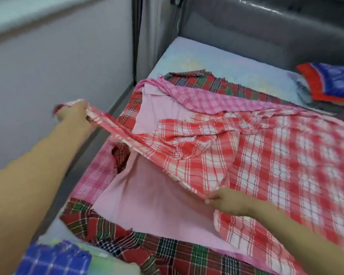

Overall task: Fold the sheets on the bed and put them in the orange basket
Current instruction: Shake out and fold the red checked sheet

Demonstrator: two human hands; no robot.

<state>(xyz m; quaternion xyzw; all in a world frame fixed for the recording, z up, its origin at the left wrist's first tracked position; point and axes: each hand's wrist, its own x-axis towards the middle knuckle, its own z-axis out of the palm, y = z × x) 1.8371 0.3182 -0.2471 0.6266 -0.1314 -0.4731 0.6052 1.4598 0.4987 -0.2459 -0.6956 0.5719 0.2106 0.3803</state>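
The left hand (75, 114), reaching out to the far left past the edge of the bed (207, 60), has its fingers curled tightly round one corner of a red-and-white checked sheet (276, 155). The right hand (225, 199), nearer and toward the middle, pinches the same sheet further along its edge. The hem runs taut and raised between the two hands, probably to straighten it and find a clean line for the first fold.

The rest of this sheet lies spread and rumpled over the right side of the bed. Under it are more sheets to fold: a plain pink sheet (151, 205) directly below the lifted edge, a pink gingham sheet (197, 98) showing at the far and left sides, and a dark red-and-green tartan sheet (167, 253) at the bottom, along the near edge. A blue checked cloth (54, 259) sits at the near left corner. A red-and-blue pillow (334, 84) lies far right by the grey headboard (266, 32).

The orange basket is not in view. Folding appears to be only starting.
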